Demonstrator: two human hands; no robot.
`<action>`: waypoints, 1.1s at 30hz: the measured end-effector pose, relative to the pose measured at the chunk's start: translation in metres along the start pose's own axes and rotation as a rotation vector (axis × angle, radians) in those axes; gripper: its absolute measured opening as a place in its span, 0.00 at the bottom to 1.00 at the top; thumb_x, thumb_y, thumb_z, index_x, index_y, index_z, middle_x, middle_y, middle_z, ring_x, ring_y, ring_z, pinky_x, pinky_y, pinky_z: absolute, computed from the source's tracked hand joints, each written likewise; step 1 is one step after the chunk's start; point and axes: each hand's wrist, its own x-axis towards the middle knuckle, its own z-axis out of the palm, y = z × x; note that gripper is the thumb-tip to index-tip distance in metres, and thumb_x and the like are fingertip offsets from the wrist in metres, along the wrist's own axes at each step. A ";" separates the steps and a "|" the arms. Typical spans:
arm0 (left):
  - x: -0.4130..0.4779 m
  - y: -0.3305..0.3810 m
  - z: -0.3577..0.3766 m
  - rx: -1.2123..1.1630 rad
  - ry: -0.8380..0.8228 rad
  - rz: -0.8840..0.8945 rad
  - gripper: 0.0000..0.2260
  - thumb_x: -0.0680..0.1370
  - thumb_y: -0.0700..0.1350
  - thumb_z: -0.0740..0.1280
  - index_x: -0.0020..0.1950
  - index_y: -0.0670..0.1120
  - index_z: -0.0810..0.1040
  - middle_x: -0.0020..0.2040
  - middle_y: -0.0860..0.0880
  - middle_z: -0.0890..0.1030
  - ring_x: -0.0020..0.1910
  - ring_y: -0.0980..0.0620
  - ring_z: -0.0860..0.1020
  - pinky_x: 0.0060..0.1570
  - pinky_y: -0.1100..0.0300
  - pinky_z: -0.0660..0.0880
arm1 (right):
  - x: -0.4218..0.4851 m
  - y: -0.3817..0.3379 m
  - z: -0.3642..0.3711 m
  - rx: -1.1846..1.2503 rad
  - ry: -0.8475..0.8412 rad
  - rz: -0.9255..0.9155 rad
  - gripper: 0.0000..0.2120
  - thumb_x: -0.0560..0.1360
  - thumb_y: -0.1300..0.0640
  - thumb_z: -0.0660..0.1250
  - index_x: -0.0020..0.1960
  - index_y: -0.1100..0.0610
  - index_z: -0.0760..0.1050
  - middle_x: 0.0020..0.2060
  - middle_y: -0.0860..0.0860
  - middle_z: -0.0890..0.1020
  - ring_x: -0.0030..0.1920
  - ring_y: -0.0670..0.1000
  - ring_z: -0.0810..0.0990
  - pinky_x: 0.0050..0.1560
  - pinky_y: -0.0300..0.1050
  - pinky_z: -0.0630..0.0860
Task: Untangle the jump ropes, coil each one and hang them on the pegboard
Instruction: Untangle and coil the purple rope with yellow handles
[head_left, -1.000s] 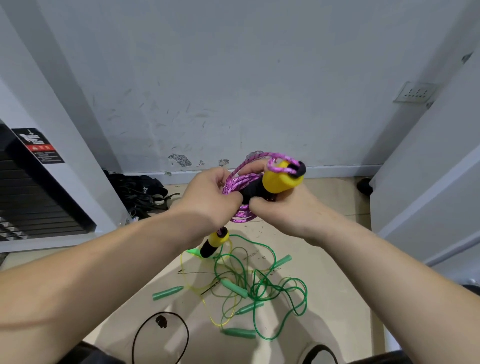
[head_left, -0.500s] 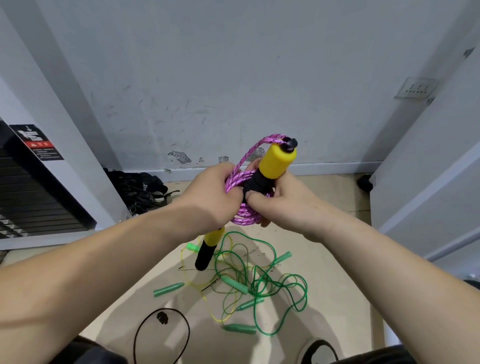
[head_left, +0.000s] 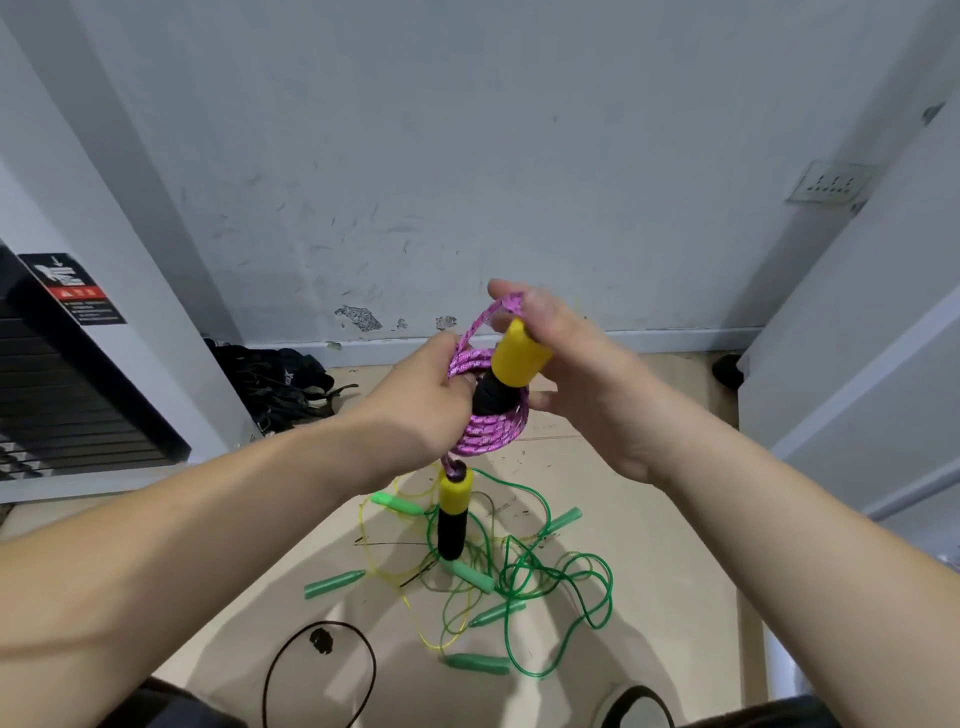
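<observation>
two bare hands work a purple rope at centre frame, held in the air above a tan floor. the left hand is closed round the left side of the coil, fingers curled into the stacked loops. the right hand is blurred; its fingertips pinch a single purple strand that rises from the coil to the top of the grip, and the rest of the hand sits just behind one handle. that handle, yellow above and black below, stands tilted through the middle of the coil. whether the right palm presses on it cannot be told. the second handle hangs straight down below the coil on a short knotted length, yellow end up, black end toward the floor, touching neither hand.

on the floor beneath, at lower centre, green ropes with green handles lie tangled with a thin yellow rope. a black cord loops near the bottom edge, left of the tangle. a heap of black straps lies against the grey wall at centre left, beside a dark weight stack bearing a warning label. a socket plate sits at upper right.
</observation>
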 end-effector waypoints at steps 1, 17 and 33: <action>-0.001 -0.001 0.001 0.006 -0.011 -0.002 0.08 0.84 0.44 0.59 0.59 0.53 0.75 0.50 0.45 0.83 0.52 0.44 0.81 0.55 0.48 0.78 | 0.001 -0.001 -0.002 0.017 0.044 0.014 0.27 0.69 0.28 0.65 0.61 0.42 0.81 0.58 0.43 0.85 0.61 0.47 0.83 0.65 0.53 0.76; -0.005 0.008 -0.007 -0.228 0.065 0.039 0.12 0.82 0.38 0.63 0.56 0.55 0.79 0.49 0.50 0.86 0.52 0.48 0.84 0.55 0.48 0.82 | 0.009 0.018 0.003 -0.170 0.160 0.047 0.36 0.68 0.27 0.69 0.55 0.60 0.81 0.48 0.57 0.86 0.47 0.55 0.85 0.59 0.59 0.82; -0.010 0.010 -0.008 -0.178 -0.003 0.180 0.13 0.84 0.37 0.60 0.62 0.53 0.76 0.51 0.53 0.85 0.50 0.55 0.83 0.51 0.57 0.79 | 0.013 0.024 -0.010 -0.040 -0.024 0.174 0.25 0.68 0.54 0.74 0.62 0.62 0.79 0.49 0.53 0.84 0.50 0.52 0.81 0.63 0.56 0.76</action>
